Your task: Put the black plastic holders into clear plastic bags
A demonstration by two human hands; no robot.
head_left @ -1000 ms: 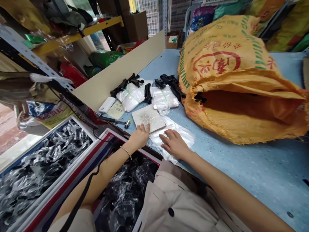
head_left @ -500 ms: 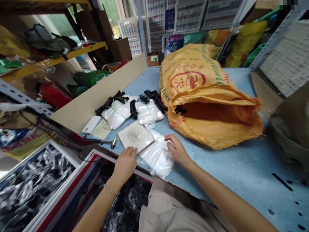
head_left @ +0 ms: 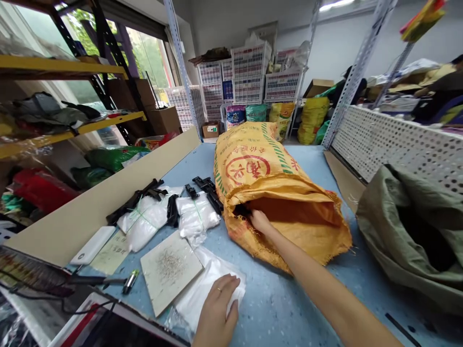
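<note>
Along the left edge of the blue desk (head_left: 275, 308) stands a long cream board (head_left: 119, 188). Inside it, towards the near-left corner, lie a white rectangular device (head_left: 93, 245) and a yellowish handwritten note (head_left: 111, 251); just nearer, by the near edge, a hammer (head_left: 130, 281) lies with its short metal-and-yellow head pointing right. Farther in from that edge, black plastic parts (head_left: 125, 207) rest against a bundle of clear plastic bags (head_left: 144, 221) tied with green string. A square pale tile (head_left: 169, 270), rough and speckled in the middle, lies between the hammer and some loose clear bags (head_left: 202, 289) near the near edge. Beyond the tile is a second tied bundle (head_left: 198, 216), with more black parts at its far side. The left hand (head_left: 219, 308) is over the loose bags, fingers extended together and thumb apart, gripping nothing visible. Right of the bundles, an orange woven sack (head_left: 249, 154) lies with its wide mouth towards the near edge. The right hand (head_left: 259, 220) reaches into the mouth's left side, beside a dark piece (head_left: 241, 210); its fingertips are hidden, so whether it grips anything cannot be told. By the right edge sits an open olive-green sack (head_left: 379, 226).
</note>
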